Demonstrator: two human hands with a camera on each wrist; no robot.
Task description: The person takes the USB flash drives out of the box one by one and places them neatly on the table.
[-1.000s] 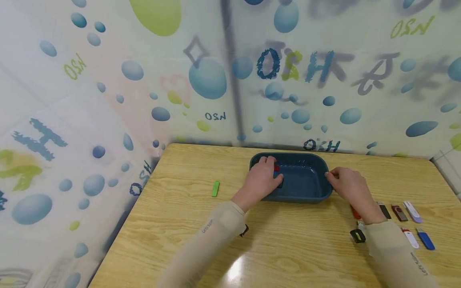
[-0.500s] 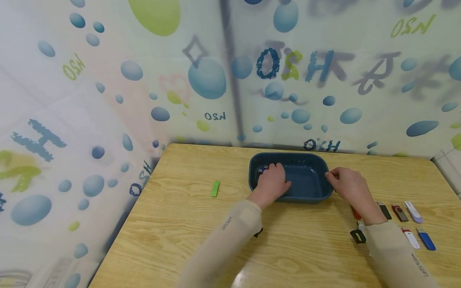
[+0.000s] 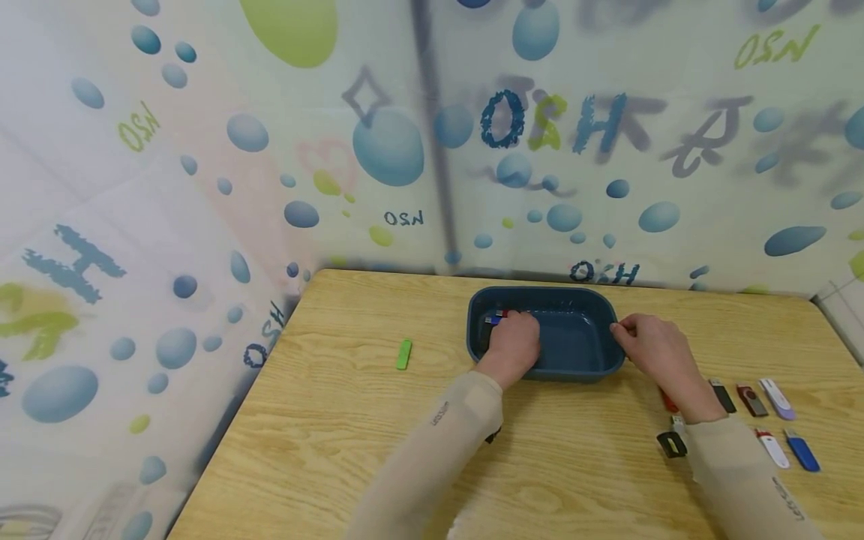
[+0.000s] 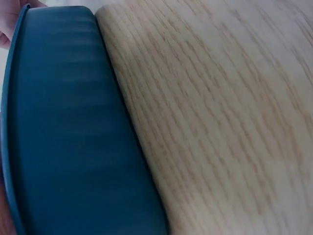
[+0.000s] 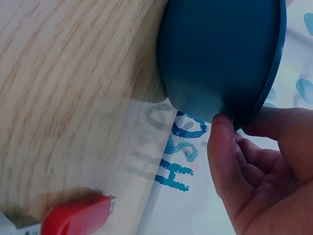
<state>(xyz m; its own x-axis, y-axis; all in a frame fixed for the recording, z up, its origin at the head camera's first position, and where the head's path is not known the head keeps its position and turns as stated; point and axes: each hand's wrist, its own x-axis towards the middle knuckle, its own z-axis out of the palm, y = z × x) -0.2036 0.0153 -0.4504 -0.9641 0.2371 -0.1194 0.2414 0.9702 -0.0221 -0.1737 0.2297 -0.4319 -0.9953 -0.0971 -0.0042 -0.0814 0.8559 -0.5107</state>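
Note:
A dark blue plastic tray stands near the table's back edge. My left hand reaches down into its left half, knuckles up, with the fingertips hidden, so I cannot tell what they hold. Just left of those fingers, several USB sticks lie in the tray, partly covered. Thumb and fingers of my right hand pinch the tray's right end at the rim, which the right wrist view shows closely on the tray wall. The left wrist view is mostly filled by the tray's outer side.
On the table left of the tray lies a green USB stick. At the right, around my forearm, are several more, among them a red one, a blue one and a black one. A patterned curtain hangs behind the table.
My left hand has shifted right inside the tray from its left end, and its fingers now point down, uncovering USB sticks there. The right hand keeps its hold on the rim.

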